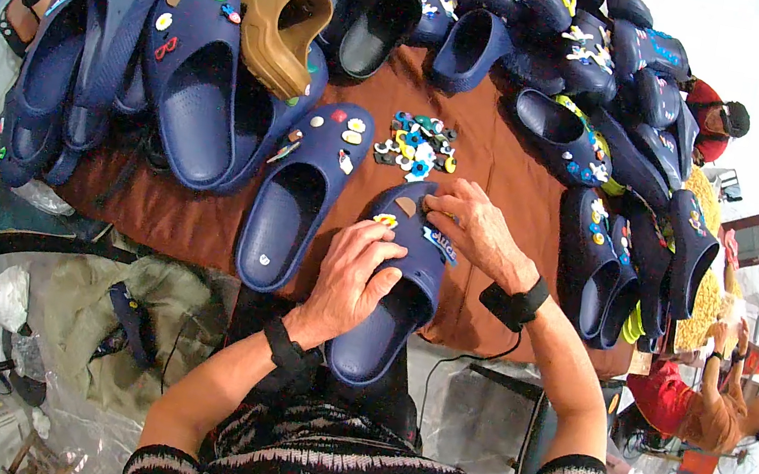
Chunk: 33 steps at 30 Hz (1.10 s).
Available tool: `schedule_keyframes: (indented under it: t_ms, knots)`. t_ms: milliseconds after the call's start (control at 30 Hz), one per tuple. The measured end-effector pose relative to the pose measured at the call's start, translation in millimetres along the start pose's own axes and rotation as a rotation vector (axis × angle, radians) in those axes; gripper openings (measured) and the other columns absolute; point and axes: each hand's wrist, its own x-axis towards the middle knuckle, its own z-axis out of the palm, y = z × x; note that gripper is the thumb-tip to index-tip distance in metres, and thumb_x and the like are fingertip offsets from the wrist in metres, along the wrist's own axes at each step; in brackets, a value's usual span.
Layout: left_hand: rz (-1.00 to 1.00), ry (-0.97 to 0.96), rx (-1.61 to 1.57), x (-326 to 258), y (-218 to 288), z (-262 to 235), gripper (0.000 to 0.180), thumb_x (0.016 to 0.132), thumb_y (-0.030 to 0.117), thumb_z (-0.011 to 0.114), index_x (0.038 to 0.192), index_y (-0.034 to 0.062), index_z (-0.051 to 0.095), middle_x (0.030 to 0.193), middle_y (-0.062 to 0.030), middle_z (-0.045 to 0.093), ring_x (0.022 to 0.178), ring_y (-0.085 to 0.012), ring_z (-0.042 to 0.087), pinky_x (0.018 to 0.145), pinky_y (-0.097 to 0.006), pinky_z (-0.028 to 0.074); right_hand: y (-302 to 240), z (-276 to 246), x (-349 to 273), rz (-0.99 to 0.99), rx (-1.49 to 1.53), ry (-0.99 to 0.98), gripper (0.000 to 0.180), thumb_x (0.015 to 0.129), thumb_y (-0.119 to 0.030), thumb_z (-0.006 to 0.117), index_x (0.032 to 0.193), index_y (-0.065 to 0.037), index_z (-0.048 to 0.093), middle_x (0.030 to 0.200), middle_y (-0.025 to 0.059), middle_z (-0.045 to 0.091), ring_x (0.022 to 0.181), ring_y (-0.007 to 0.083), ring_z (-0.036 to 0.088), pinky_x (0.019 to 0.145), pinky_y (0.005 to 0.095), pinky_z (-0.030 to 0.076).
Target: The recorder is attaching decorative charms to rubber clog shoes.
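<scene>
A navy blue slip-on clog (383,323) lies in front of me, its toe on the table and its heel over the near edge. My left hand (351,273) grips its left side, the thumb over the upper. On the toe, the fingers of my right hand (473,228) are closed and bent down; whatever is between them is hidden. Beside those fingers sit a brown half-round charm (406,205), a white and yellow flower charm (386,221) and a blue lettered charm (439,244). Another navy clog (288,212) with several charms lies to the left.
Loose charms (420,146) lie heaped beyond the toe on the brown cloth (495,206). Many navy clogs crowd the table's left, far and right sides, with a tan clog (278,34) among them. A cable (455,358) hangs from my right wristband. Other people (702,412) are at the right.
</scene>
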Motion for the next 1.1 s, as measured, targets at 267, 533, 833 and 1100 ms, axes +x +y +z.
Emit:
schedule_keyframes:
  t_ms: [267, 533, 833, 1100]
  knots:
    - [0.001, 0.001, 0.03, 1, -1, -1, 0.039, 0.102, 0.039, 0.053, 0.11, 0.003, 0.066, 0.117, -0.0171, 0.06, 0.119, -0.0375, 0.054, 0.104, -0.049, 0.04, 2, -5, 6, -0.054, -0.011, -0.102, 0.025, 0.088, -0.014, 0.069, 0.112, -0.005, 0.071, 0.119, 0.0157, 0.06, 0.113, 0.0353, 0.057, 0.094, 0.0442, 0.05]
    - [0.016, -0.014, 0.042, -1, -2, 0, 0.043, 0.104, 0.041, 0.049, 0.11, 0.0026, 0.066, 0.12, -0.0178, 0.06, 0.119, -0.0387, 0.054, 0.105, -0.048, 0.041, 11, -2, 16, 0.014, 0.048, -0.062, 0.016, 0.087, -0.014, 0.069, 0.102, -0.005, 0.069, 0.105, 0.0137, 0.063, 0.105, 0.0348, 0.062, 0.089, 0.0448, 0.052]
    - [0.025, 0.004, 0.044, -1, -5, 1, 0.04, 0.102, 0.041, 0.052, 0.111, 0.0045, 0.065, 0.119, -0.0169, 0.059, 0.12, -0.0382, 0.053, 0.104, -0.049, 0.04, 44, 22, 36, 0.076, -0.05, 0.061, 0.014, 0.093, -0.016, 0.062, 0.097, -0.004, 0.068, 0.097, 0.018, 0.066, 0.093, 0.0391, 0.065, 0.078, 0.047, 0.053]
    - [-0.01, -0.024, 0.02, -2, -2, -2, 0.045, 0.104, 0.044, 0.048, 0.111, 0.0032, 0.065, 0.12, -0.0178, 0.059, 0.122, -0.0388, 0.053, 0.105, -0.049, 0.04, 77, 19, 51, 0.362, 0.026, 0.048, 0.027, 0.098, -0.028, 0.059, 0.097, -0.003, 0.069, 0.091, 0.0223, 0.07, 0.09, 0.0427, 0.067, 0.078, 0.0505, 0.052]
